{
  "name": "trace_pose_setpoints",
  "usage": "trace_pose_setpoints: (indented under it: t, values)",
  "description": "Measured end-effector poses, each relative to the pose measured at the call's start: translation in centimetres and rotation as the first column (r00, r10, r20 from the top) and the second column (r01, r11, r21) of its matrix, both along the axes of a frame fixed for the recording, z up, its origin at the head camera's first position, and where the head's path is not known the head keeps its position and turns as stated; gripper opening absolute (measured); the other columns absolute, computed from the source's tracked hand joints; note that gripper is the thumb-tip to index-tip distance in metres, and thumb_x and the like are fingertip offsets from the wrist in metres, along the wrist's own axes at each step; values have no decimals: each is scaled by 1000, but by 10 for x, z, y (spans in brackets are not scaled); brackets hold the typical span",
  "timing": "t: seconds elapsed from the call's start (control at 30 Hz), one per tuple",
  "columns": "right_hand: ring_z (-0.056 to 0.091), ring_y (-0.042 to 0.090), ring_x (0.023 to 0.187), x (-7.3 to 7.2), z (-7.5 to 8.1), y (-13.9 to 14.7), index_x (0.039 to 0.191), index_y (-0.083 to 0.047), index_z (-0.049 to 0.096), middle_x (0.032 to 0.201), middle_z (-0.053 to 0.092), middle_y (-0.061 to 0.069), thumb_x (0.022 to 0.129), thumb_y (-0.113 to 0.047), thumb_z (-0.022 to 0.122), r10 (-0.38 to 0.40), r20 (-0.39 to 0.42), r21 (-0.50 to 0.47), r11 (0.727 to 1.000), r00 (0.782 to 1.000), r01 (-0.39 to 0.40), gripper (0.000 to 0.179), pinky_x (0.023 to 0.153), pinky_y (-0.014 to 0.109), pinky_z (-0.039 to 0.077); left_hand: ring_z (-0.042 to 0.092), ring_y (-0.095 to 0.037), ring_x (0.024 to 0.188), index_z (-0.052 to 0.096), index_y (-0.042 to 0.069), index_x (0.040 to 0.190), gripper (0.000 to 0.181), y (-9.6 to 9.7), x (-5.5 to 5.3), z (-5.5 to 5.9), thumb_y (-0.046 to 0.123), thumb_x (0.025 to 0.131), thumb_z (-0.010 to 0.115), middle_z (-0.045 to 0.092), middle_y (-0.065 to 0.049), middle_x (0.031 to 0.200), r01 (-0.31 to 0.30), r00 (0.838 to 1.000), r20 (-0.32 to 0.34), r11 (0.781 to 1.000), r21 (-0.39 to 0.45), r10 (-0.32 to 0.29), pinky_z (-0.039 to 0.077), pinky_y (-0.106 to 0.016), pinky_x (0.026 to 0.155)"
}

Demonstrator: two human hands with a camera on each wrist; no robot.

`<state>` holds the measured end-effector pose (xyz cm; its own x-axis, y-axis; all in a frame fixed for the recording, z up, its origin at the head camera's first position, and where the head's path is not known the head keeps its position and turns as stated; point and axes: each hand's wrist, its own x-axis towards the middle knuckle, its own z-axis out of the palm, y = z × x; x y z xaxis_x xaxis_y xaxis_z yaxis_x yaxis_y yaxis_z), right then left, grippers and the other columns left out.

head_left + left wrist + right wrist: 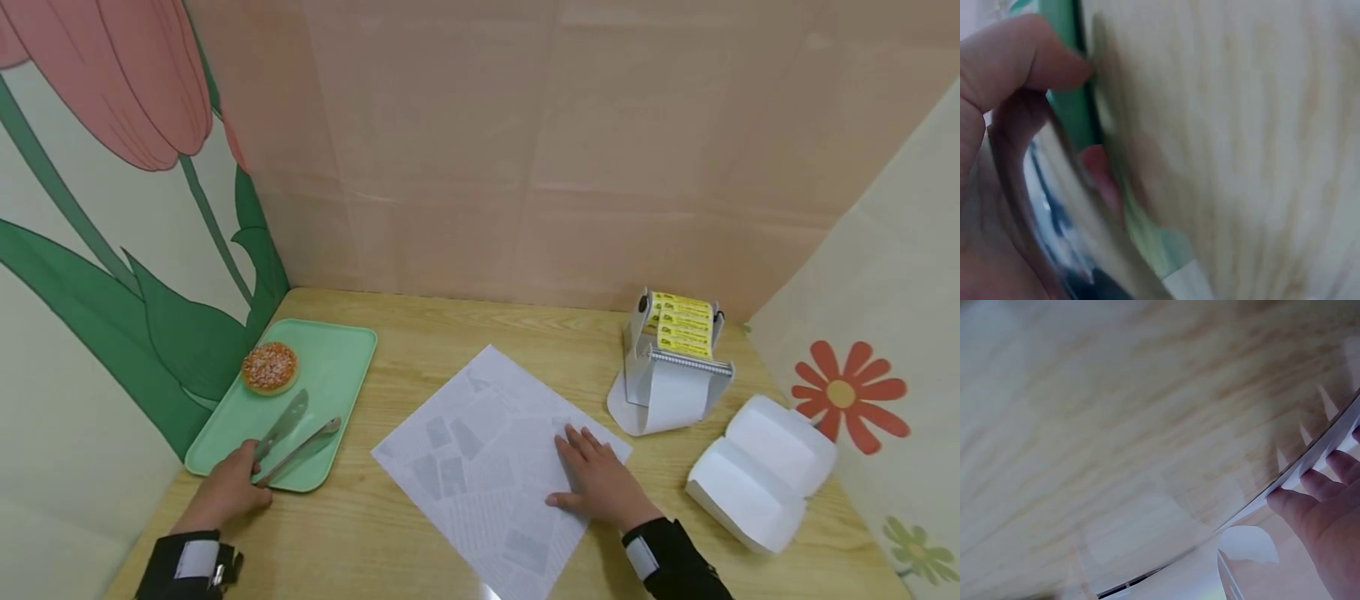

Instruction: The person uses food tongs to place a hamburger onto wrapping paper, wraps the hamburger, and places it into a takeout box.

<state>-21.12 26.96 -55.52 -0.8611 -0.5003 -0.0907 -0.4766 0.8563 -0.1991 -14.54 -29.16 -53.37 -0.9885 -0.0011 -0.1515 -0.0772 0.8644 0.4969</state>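
Note:
My left hand grips metal tongs at the near left corner of a green tray. The tongs' two arms stand apart and reach over the tray; in the left wrist view, a shiny curved part of the tongs lies against the palm. Farther back on the tray sits a round bun with a browned, white-flecked top. Fingers spread, my right hand rests on the right side of a white sheet of paper with grey newspaper-like print, laid cornerwise on the table.
Behind the paper on the right stands a metal dispenser with a roll of yellow printed labels. Nearer the right edge, a white clamshell box lies with its lid raised. A draped wall borders the wooden table at the back.

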Motion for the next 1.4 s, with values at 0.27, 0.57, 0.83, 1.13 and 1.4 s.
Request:
trace_pose_setpoints:
  t: [0.27,0.57,0.83,1.13,1.4]
  values:
    - [25,46,139,-1,-4,-2,147,-3,40,155,27,22,78,-77,54,16,0,0,1000,1000,-16,102,103,66,27,50,-24,71,47,-7,105,45,0,3,0,8,68,67,52,-7,79,-18,999,-38,999,-37,17,43,-41,61]
    - [23,46,140,-3,-2,-7,148,-3,39,156,25,21,78,-76,56,16,34,3,1000,999,-16,102,103,67,25,49,-23,65,50,-6,108,40,-7,7,7,17,78,64,52,-8,74,-71,989,-135,996,-55,63,41,-40,55]
    - [24,46,139,-3,1,-8,147,-2,40,155,27,22,78,-73,59,12,28,-2,1000,1000,-12,101,103,67,26,51,-25,72,54,-8,115,42,-11,12,17,24,89,63,57,-11,82,-134,984,-103,986,98,144,43,-39,60]
    - [25,46,139,-3,-1,-4,147,-3,40,155,27,22,77,-78,53,-2,17,38,999,1000,2,103,103,66,26,54,-20,58,53,-2,85,56,-11,14,30,53,97,51,57,-7,66,-301,952,26,924,238,304,41,-35,52]
    - [28,46,138,-4,-1,-2,146,-2,42,153,30,23,80,-75,55,9,-10,34,999,1000,-9,100,101,67,28,62,-17,58,57,-12,93,76,-11,13,34,61,98,36,62,-5,67,-427,902,96,844,323,420,45,-32,56]
